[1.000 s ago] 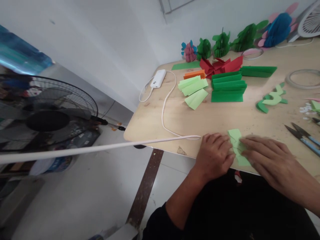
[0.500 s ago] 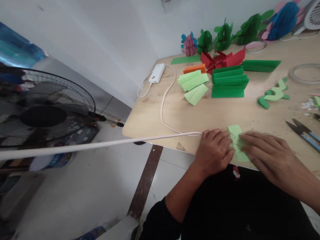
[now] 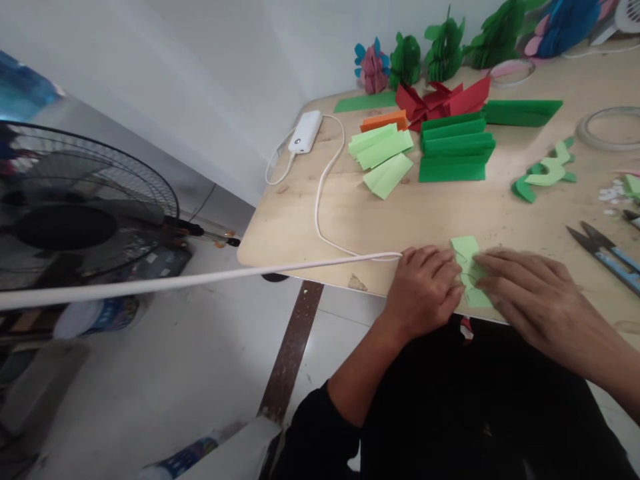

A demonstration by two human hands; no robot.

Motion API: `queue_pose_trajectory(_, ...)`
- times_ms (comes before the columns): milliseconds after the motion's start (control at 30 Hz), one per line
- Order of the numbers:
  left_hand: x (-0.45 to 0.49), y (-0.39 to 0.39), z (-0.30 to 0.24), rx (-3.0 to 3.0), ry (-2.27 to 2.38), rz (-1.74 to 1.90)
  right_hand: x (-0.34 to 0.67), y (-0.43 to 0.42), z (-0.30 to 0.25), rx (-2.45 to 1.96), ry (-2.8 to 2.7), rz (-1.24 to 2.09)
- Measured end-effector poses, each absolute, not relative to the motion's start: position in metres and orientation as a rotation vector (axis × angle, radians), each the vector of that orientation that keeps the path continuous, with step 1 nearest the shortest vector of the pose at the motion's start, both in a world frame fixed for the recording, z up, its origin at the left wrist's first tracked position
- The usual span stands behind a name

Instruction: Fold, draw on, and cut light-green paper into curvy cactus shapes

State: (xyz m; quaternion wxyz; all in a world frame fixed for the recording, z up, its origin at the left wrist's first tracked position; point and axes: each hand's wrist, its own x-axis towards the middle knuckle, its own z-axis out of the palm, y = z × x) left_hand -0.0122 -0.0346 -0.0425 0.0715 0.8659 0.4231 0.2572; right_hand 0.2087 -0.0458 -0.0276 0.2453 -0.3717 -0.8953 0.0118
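Observation:
A folded piece of light green paper (image 3: pixel 465 252) lies at the near edge of the wooden table (image 3: pixel 380 220). My left hand (image 3: pixel 425 290) rests on its left side with the fingers curled and pressed down. My right hand (image 3: pixel 533 297) lies flat over its right side, fingers stretched out and pressing the paper to the table. Most of the paper's lower half is hidden under both hands.
Stacks of folded light green (image 3: pixel 383 157), dark green (image 3: pixel 455 153), red (image 3: pixel 440 103) and orange (image 3: pixel 385 121) paper lie farther back. Scissors (image 3: pixel 603 250) lie to the right. A white power bank (image 3: pixel 305 132) with a cable (image 3: pixel 320 213) sits at the left corner. A floor fan (image 3: pixel 75 220) stands left.
Both hands stay pressed on the light green paper, with the fingers shifting only slightly. The view has tilted, so the table items sit a little higher and farther left in the picture.

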Motion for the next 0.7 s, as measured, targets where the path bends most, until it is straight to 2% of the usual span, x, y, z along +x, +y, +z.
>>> queue_pose_trajectory(367,-0.0119,-0.0348,-0.0411,2.625,1.272,0.865,0.2068,-0.0465,-0.0268,-1.011,-2.472,-0.019)
queue_pose_trajectory(700,-0.0116,-0.0351,-0.0388,2.548,1.277,0.809,0.2068,-0.0473,-0.0267,-1.037,-2.458,0.016)
